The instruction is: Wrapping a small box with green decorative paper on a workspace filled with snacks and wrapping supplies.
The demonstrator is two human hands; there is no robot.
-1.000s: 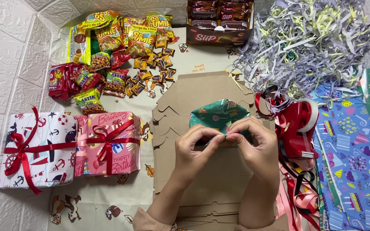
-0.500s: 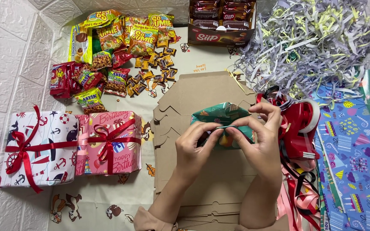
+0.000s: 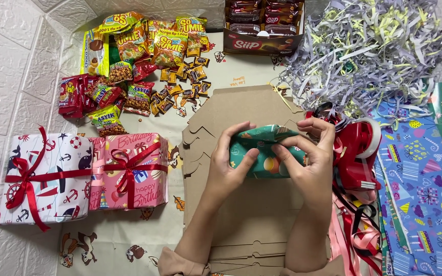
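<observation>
both hands grip a small box wrapped in green patterned paper [image 3: 264, 153] over a stack of flat cardboard boxes [image 3: 251, 214]; the left hand [image 3: 228, 166] and right hand [image 3: 310, 163] have their fingers clamped on its folded end. to the left sit a pink gift [image 3: 131, 171] and a white nautical gift [image 3: 44, 179], both tied with red ribbon. bright snack packets [image 3: 134, 56] lie at top left, shredded paper [image 3: 364, 51] at top right, and a red tape dispenser [image 3: 356, 153] just right of the hands.

Small box wrapped in green patterned paper [image 3: 263, 153]: lies above a stack of flat brown cardboard [image 3: 241, 214], near centre of view. Its top end flap is folded to a point. Paper shows round orange and pale motifs
</observation>
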